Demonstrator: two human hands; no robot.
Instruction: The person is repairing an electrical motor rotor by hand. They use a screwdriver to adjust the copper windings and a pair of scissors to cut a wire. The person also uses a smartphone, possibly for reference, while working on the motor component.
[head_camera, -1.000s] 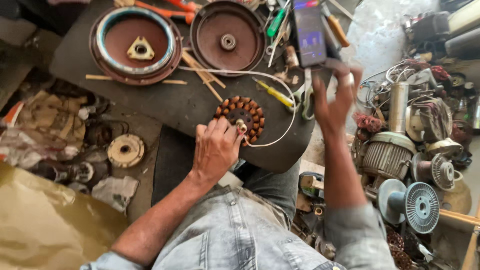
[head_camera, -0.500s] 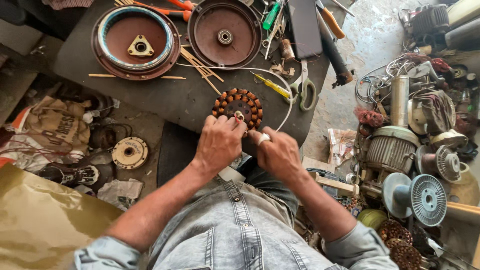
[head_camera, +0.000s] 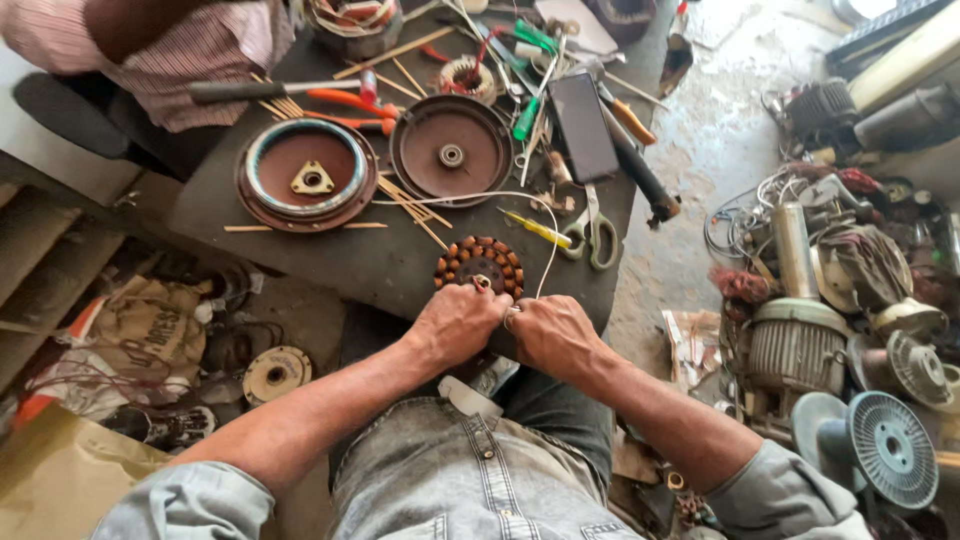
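Note:
A round stator (head_camera: 478, 262) wound with copper coils lies at the near edge of the dark workbench (head_camera: 330, 260). My left hand (head_camera: 455, 322) rests against its near rim, fingers curled on it. My right hand (head_camera: 548, 333) sits beside the left, touching it, fingers pinched on a thin white wire (head_camera: 540, 215) that loops up across the bench. What the fingertips hold on the stator itself is hidden.
Two brown motor covers (head_camera: 452, 150) (head_camera: 305, 178) lie further back, with scissors (head_camera: 592, 228), screwdrivers (head_camera: 538, 230), wooden sticks (head_camera: 410, 205) and a dark phone (head_camera: 584, 126). Another person's striped sleeve (head_camera: 170, 45) is at top left. Motor parts and fans (head_camera: 885, 440) crowd the floor at right.
My right hand put the phone down on the bench and came down beside the left at the stator. The view has shifted, showing more of the bench's far side.

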